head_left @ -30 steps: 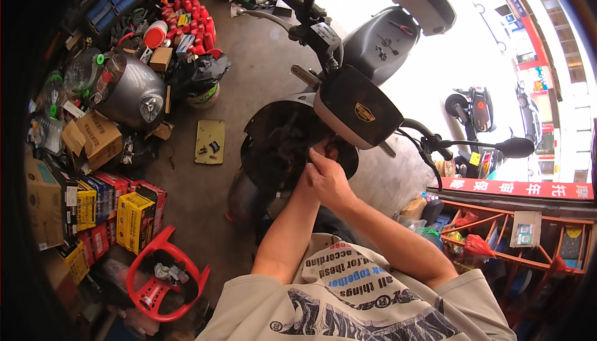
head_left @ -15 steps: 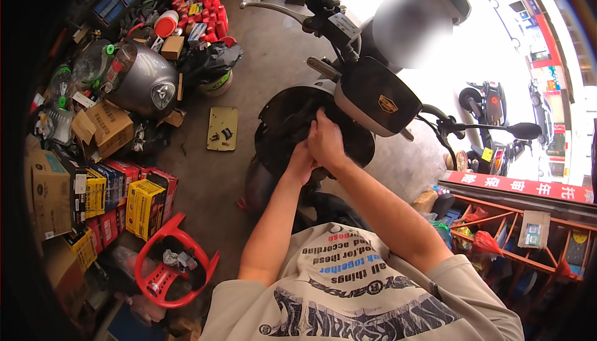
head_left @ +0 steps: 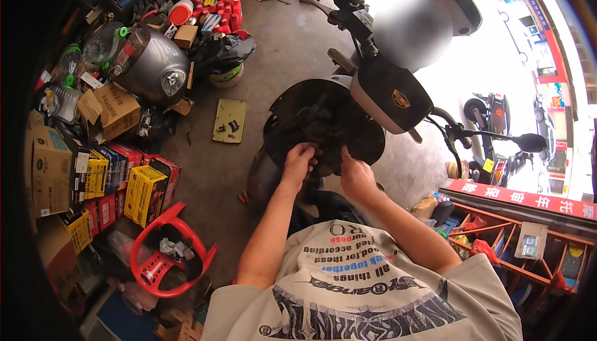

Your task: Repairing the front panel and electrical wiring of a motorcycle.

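Note:
Both of my hands are at the dark, rounded front panel (head_left: 311,107) of a scooter, over its lower part. My left hand (head_left: 301,162) is closed, thumb and fingertips pinched together against the dark area; what they hold, if anything, is too small and dark to name. A short gap to the right, my right hand (head_left: 357,174) is curled with its index finger pointing forward onto the panel; its other fingers are mostly hidden. Beyond the panel are the scooter's handlebar (head_left: 354,20) and a black-and-grey cover (head_left: 392,95) with a gold badge.
A flat yellowish tray (head_left: 229,114) with small dark parts lies on the floor to the left. Around it stand cardboard boxes (head_left: 115,112), yellow boxes (head_left: 144,196), a red plastic frame (head_left: 140,260), a grey scooter shell (head_left: 155,67) and red bottles (head_left: 227,8). An orange rack (head_left: 497,232) stands right.
My hands were together at the panel's middle; now they are apart and lower on it, the right one further right. The whole view has shifted slightly.

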A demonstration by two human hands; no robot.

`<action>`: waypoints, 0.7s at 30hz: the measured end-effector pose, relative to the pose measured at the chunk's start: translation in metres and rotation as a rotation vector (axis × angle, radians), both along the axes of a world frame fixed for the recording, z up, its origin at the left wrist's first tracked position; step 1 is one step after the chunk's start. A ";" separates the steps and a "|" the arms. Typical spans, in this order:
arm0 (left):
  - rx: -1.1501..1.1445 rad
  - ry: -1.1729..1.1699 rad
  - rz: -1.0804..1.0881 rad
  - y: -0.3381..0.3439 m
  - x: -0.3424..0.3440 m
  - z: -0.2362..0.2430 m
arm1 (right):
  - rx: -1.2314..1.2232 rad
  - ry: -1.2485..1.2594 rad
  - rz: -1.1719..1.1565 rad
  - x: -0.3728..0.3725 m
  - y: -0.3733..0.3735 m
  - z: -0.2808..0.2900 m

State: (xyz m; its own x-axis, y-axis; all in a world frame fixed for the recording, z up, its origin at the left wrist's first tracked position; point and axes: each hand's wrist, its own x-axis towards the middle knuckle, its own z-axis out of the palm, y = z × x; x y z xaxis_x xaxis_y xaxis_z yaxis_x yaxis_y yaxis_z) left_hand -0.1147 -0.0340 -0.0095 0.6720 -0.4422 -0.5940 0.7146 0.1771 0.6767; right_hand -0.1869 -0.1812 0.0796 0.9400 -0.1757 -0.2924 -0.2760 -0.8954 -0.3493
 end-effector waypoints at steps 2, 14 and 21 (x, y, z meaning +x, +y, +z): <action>-0.003 -0.011 -0.008 -0.005 0.000 0.003 | 0.044 -0.086 -0.003 -0.022 -0.014 0.005; 0.483 -0.706 0.058 -0.061 0.002 0.006 | 0.536 -0.105 -0.408 -0.069 -0.058 0.022; 0.823 -1.293 -0.063 -0.084 0.023 0.021 | 0.606 -0.131 -0.439 -0.074 -0.053 -0.005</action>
